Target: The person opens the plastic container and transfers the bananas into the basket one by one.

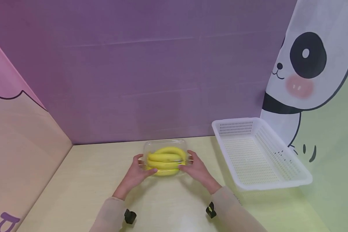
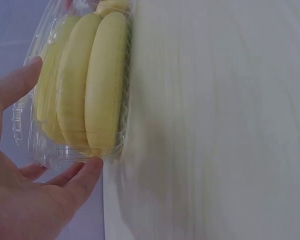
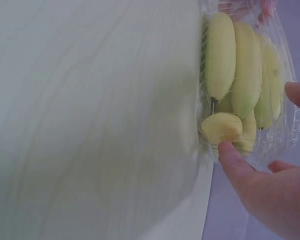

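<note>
Box point(image 1: 164, 142): clear plastic, between both hands near the back of the surface point(image 1: 90, 180); contact beneath unclear.
Bananas point(image 1: 166, 157): several, yellow, side by side inside the box.
Left hand point(image 1: 135, 175): partly open, thumb and fingers gripping the box's left end.
Right hand point(image 1: 199, 170): likewise partly open, gripping the right end with thumb and fingers.
Basket point(image 1: 275, 186): white, perforated, well apart to the right of the box.
Backdrop point(image 1: 162, 64): purple, creased, behind the surface.
Panda point(image 1: 336, 54): printed on the right-hand panel.
</note>
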Available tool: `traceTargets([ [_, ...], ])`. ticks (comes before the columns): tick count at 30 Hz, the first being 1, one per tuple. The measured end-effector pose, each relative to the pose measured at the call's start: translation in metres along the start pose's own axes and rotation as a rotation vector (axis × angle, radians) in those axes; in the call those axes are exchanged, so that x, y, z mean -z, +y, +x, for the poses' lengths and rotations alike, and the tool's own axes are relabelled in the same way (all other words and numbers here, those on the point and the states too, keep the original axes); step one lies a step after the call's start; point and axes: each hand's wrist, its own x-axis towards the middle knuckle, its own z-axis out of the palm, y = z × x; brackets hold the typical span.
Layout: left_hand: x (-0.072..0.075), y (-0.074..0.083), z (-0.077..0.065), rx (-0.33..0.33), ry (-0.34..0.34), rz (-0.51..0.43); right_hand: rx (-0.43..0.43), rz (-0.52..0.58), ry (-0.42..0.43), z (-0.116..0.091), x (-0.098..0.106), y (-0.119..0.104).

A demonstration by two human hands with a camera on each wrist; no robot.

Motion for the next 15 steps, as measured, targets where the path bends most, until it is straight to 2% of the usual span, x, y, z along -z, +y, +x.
traceTargets([
  [7, -0.002, 0.003, -0.002, -0.020, -0.001, 0.004, -0.011, 0.020, -0.014, -0.003, 0.004, -0.001],
  [15, -0.010, 0.004, 0.002, -0.033, -0.013, -0.011, -0.025, 0.022, 0.000, -0.005, 0.012, 0.001],
])
